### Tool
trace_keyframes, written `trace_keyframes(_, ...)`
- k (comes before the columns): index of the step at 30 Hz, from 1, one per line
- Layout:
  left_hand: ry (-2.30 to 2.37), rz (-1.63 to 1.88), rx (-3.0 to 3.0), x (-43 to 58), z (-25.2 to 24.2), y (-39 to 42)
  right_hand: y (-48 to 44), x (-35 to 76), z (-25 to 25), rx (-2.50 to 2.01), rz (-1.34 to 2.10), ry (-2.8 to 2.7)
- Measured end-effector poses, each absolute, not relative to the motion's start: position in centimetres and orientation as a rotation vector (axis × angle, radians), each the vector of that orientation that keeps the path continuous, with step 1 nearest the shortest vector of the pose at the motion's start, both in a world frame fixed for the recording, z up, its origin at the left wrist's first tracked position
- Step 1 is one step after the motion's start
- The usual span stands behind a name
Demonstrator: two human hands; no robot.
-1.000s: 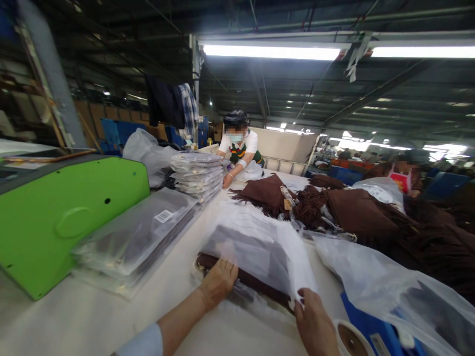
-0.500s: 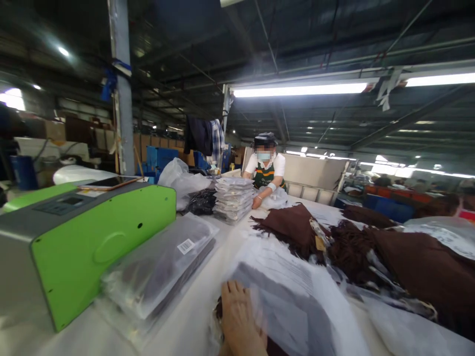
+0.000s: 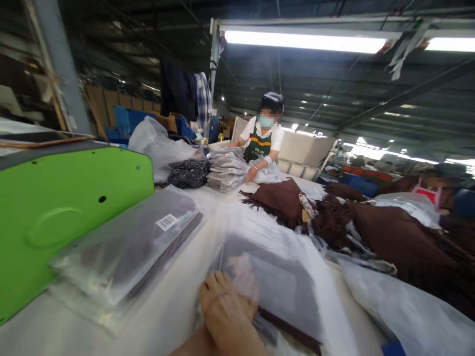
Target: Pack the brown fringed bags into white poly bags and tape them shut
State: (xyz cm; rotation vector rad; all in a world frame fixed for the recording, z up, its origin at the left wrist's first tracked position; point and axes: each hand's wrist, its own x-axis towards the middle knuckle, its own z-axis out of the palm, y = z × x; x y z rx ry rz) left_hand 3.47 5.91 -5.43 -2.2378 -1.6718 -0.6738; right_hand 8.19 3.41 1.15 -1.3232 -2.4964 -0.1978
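Clear plastic bag (image 3: 274,282) with a brown garment (image 3: 291,329) inside lies on the white table (image 3: 172,311), the left hand (image 3: 226,316) now pressed flat on its near end, fingers spread, while the right hand that pinched its flap a second ago is out of view.

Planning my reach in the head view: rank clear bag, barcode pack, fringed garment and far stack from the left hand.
1. clear bag: under the left hand, touching.
2. barcode pack: left, beside the green machine.
3. fringed garment: ahead, mid-table.
4. far stack: table's far end, by the co-worker.
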Motion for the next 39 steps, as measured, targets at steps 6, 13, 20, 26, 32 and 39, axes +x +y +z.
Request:
trace_keyframes(6, -1.09, -0.544, -2.767, 5.3, -3.5, 5.7, -4.7, 14.1, -3.6, -1.244, -0.15, -1.895)
trace_keyframes(13, -1.217, -0.313, -3.052, 5.6, 1.4, 7.4, -7.6, 20.7, -7.5, -1.42, -0.446, -1.856)
trace_keyframes(20, -1.186, -0.306, -3.032, 5.9, 2.2, 8.7, -3.4, 19.9, -5.7, -1.527, -0.749, -1.882)
trace_keyframes(26, -1.149, -0.246, -2.929, 6.2, 1.5, 8.7, -0.7, 18.6, -5.5, -1.665, -0.577, -1.887)
trace_keyframes(32, -1.041, -0.301, -2.768, 6.4, -1.2, 7.2, -1.2, 18.5, -5.6, -1.662, -0.446, -1.916)
trace_keyframes(39, -1.003, -0.473, -2.524, 7.6, -5.5, 11.6, -0.5, 19.3, -7.2, -1.603, -0.565, -1.859)
